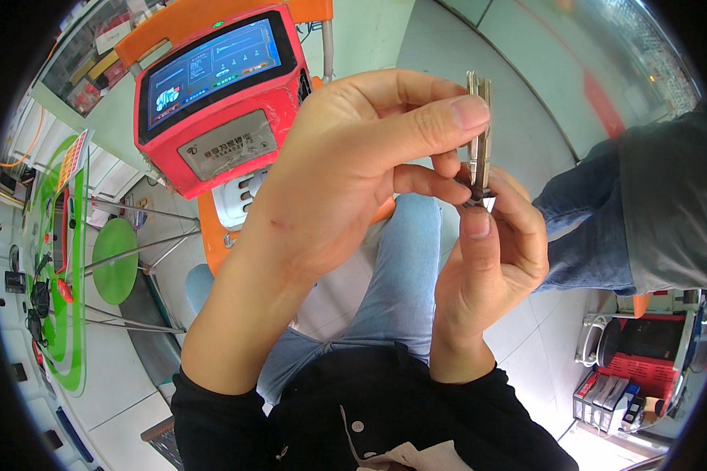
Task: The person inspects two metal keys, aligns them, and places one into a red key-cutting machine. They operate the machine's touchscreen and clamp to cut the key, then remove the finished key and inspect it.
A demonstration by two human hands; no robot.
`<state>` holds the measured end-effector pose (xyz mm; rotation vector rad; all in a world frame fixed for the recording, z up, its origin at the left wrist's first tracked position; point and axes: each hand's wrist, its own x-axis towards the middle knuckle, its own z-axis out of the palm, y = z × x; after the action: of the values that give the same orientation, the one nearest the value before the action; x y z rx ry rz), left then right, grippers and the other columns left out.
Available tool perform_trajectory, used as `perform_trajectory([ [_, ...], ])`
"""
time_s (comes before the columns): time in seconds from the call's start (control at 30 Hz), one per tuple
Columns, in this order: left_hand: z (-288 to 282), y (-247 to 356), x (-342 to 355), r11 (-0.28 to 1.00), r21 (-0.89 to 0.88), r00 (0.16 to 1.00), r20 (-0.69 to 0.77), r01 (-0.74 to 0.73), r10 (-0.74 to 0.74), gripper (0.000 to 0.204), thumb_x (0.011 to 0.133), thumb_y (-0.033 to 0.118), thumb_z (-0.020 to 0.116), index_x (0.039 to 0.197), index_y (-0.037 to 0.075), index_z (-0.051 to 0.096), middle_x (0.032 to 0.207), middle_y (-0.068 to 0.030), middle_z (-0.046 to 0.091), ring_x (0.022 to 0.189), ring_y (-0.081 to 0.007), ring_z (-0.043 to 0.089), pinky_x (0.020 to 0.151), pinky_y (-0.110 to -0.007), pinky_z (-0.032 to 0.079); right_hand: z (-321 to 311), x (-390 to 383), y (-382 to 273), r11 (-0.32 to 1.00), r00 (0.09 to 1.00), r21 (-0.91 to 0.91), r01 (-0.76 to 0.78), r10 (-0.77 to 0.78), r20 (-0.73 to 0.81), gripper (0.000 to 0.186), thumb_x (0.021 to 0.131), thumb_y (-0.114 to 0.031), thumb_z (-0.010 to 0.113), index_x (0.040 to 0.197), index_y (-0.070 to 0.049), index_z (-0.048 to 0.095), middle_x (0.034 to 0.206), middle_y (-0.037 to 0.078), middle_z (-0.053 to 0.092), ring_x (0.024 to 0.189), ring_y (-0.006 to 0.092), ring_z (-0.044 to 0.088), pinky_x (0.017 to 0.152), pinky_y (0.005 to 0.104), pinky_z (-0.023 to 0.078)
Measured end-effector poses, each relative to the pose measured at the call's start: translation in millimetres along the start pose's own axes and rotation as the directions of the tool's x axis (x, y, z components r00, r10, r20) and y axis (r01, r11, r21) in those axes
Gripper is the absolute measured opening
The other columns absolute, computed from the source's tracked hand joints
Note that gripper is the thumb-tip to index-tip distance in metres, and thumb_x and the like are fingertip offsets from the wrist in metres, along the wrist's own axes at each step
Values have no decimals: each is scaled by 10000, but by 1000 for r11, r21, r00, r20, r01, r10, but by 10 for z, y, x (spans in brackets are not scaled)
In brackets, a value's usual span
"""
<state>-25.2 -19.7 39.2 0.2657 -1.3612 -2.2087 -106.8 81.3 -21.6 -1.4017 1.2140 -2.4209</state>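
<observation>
My left hand is closed, its thumb and forefinger pinching two slim silvery key blades that stand upright side by side. Low on the blades, another finger of this hand reaches the dark lower end. My right hand is closed just below, with thumb and fingers around that dark end. Its exact shape is mostly hidden by the fingers. Both hands are raised in front of my lap, a little right of the middle.
A red machine with a lit screen rests on an orange chair at the upper left. A green-patterned glass table stands left, near a green stool. Close on the right is another person's jeans-clad leg. A box-filled rack sits lower right.
</observation>
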Motion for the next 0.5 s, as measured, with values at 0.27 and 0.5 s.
perform_trajectory([
  [0.27, -20, -4, 22, 997, -74, 998, 65, 32, -27, 174, 911, 205, 522, 932, 36, 558, 686, -10, 545, 595, -90, 549, 570, -209, 470, -35, 9, 4, 998, 999, 57, 17, -20, 37, 276, 753, 96, 608, 1023, 59, 567, 1038, 171, 569, 950, 222, 563, 822, 321, 456],
  [0.5, -19, -45, 39, 998, -65, 998, 50, 26, -23, 159, 888, 187, 564, 929, 34, 567, 696, -13, 557, 598, -88, 546, 572, -212, 470, -5, 60, -24, 999, 999, 37, 6, -7, 37, 303, 714, 117, 640, 992, 51, 540, 1002, 134, 549, 881, 181, 569, 753, 273, 465],
])
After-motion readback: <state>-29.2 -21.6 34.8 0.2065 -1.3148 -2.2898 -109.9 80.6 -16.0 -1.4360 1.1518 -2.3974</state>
